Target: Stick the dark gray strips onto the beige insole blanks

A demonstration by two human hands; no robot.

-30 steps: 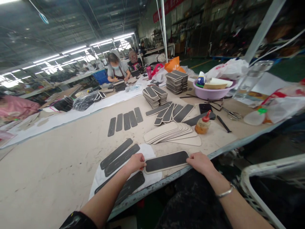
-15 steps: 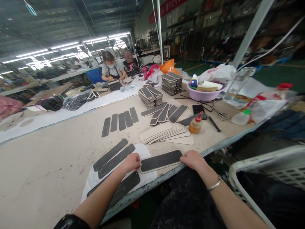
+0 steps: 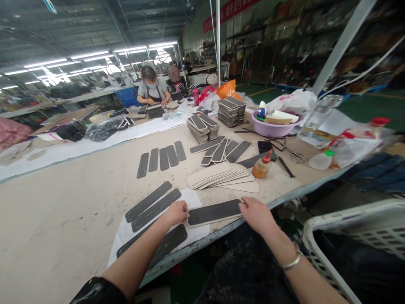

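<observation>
Near the front edge of the table lies a long round-cornered panel, a dark grey strip on a cream backing (image 3: 215, 212). My left hand (image 3: 177, 212) pinches its left end with closed fingers. At the opposite end my right hand (image 3: 256, 214) grips the corner, thumb and fingers together. Under my left forearm a white sheet (image 3: 196, 202) carries several dark grey strips (image 3: 155, 210) that look coated with something shiny. Just beyond the panel a fan of cream pieces (image 3: 218, 175) is spread out. Part of the sheet is hidden by my left arm.
A glue bottle with a red tip (image 3: 262, 165), a black tool (image 3: 286, 166) and scissors (image 3: 297, 157) lie to the right. Stacked panels (image 3: 202, 128) and a purple basin (image 3: 275, 128) stand farther back. A white plastic crate (image 3: 351, 213) is at my right. A co-worker (image 3: 152, 88) sits across.
The fingers of my right hand have shifted slightly up around the panel's right corner. My left hand keeps its hold, and the view has turned a little.
</observation>
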